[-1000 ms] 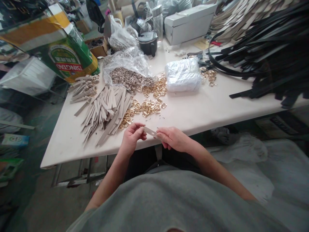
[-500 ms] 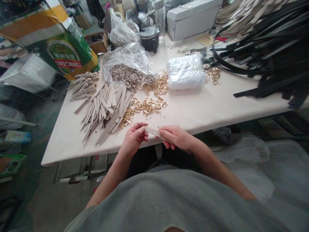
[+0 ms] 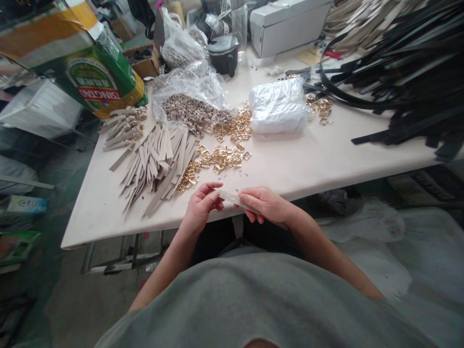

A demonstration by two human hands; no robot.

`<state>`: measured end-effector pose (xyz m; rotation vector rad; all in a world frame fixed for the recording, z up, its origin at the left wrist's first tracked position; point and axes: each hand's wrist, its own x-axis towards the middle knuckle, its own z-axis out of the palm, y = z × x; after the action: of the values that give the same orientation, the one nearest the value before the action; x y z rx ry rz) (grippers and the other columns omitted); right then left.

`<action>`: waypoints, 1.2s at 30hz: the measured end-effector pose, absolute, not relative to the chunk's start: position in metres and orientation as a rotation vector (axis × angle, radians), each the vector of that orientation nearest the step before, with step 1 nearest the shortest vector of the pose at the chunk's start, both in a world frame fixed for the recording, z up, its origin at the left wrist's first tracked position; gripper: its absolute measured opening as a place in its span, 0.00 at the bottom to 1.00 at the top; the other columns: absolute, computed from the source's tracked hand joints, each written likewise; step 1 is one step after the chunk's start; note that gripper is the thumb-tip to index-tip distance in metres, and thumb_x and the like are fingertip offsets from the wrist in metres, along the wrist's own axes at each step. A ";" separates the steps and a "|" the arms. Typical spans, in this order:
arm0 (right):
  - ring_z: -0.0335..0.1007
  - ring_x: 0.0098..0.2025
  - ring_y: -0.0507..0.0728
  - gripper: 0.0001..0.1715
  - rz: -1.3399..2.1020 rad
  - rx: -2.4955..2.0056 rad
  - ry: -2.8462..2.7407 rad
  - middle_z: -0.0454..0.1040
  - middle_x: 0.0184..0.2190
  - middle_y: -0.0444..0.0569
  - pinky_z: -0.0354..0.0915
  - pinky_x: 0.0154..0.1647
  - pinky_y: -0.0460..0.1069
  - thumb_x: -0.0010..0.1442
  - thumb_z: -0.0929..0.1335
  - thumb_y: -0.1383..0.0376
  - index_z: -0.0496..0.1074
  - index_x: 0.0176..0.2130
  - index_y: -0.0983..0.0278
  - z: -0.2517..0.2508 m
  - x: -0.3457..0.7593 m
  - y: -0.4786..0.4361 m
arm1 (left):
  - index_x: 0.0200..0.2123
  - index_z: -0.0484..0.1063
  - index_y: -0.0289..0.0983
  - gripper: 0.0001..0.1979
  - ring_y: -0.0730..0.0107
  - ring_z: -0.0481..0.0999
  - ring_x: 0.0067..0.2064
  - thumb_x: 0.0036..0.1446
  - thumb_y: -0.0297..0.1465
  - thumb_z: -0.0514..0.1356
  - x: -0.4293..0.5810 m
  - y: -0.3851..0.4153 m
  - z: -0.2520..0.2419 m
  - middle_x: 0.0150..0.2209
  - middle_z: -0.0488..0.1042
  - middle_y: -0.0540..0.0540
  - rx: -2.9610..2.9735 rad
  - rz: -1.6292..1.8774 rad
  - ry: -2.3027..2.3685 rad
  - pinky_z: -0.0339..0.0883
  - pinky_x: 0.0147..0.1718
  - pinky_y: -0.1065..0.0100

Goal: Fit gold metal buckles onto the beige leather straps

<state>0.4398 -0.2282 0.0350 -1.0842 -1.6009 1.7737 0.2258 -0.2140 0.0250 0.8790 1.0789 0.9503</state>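
My left hand (image 3: pixel 201 205) and my right hand (image 3: pixel 266 205) hold one beige strap strip (image 3: pixel 229 195) between them at the near edge of the white table (image 3: pixel 308 162). The left fingers pinch its left end; the right hand is closed round the rest. Just beyond my left hand lies a heap of beige strap strips (image 3: pixel 157 162). Behind both hands, gold metal buckles (image 3: pixel 221 157) are scattered.
An open plastic bag of small beige loops (image 3: pixel 192 108) sits behind the buckles, beside a white wrapped packet (image 3: pixel 277 106). Black straps (image 3: pixel 398 63) pile up at the right. A green beer carton (image 3: pixel 94 82), a black pot (image 3: pixel 223 55) and a grey box (image 3: pixel 286 26) stand further back.
My right hand has slid a little along the strip, so more of it shows between my hands. The view has shifted slightly.
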 end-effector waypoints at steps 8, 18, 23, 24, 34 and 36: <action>0.66 0.20 0.48 0.19 1.655 -1.098 -1.712 0.75 0.25 0.43 0.62 0.24 0.44 0.70 0.60 0.55 0.72 0.42 0.65 0.034 0.442 -0.226 | 0.46 0.73 0.36 0.19 0.76 0.72 0.24 0.51 0.36 0.67 0.224 -0.212 0.023 0.25 0.72 0.54 0.968 0.960 1.088 0.67 0.26 0.73; 0.74 0.33 0.53 0.06 0.660 -1.286 -1.848 0.80 0.37 0.47 0.65 0.36 0.47 0.63 0.71 0.64 0.76 0.42 0.62 0.021 0.418 -0.231 | 0.53 0.70 0.37 0.24 0.75 0.72 0.27 0.54 0.37 0.67 0.242 -0.217 0.014 0.26 0.73 0.54 1.056 1.044 1.044 0.67 0.30 0.71; 0.74 0.33 0.54 0.05 0.402 -1.215 -1.942 0.77 0.31 0.47 0.64 0.35 0.47 0.65 0.69 0.63 0.76 0.38 0.63 0.014 0.423 -0.230 | 0.59 0.66 0.38 0.30 0.75 0.72 0.29 0.54 0.36 0.67 0.246 -0.216 0.016 0.27 0.73 0.54 1.112 1.079 1.025 0.68 0.36 0.69; 0.74 0.34 0.54 0.06 0.373 -1.211 -1.956 0.77 0.31 0.47 0.64 0.36 0.47 0.66 0.69 0.63 0.75 0.38 0.63 0.013 0.424 -0.230 | 0.60 0.65 0.39 0.30 0.75 0.72 0.30 0.54 0.35 0.67 0.246 -0.215 0.016 0.27 0.74 0.54 1.120 1.077 1.019 0.68 0.37 0.69; 0.71 0.28 0.52 0.12 0.235 -1.222 -1.998 0.74 0.26 0.45 0.58 0.31 0.46 0.68 0.66 0.64 0.73 0.32 0.63 0.006 0.432 -0.224 | 0.62 0.63 0.39 0.33 0.74 0.73 0.30 0.54 0.35 0.67 0.256 -0.206 0.012 0.28 0.75 0.53 1.152 1.015 1.009 0.68 0.36 0.69; 0.70 0.28 0.51 0.13 0.219 -1.254 -1.995 0.74 0.26 0.44 0.58 0.31 0.46 0.69 0.65 0.64 0.73 0.31 0.63 0.007 0.441 -0.220 | 0.60 0.65 0.39 0.31 0.73 0.74 0.31 0.54 0.36 0.67 0.257 -0.197 0.011 0.29 0.75 0.52 1.176 0.981 1.009 0.68 0.34 0.69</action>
<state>0.4409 -0.2201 0.0066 -1.2543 -1.9948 0.2187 0.2575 -0.1973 0.0109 1.1761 1.0092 0.9807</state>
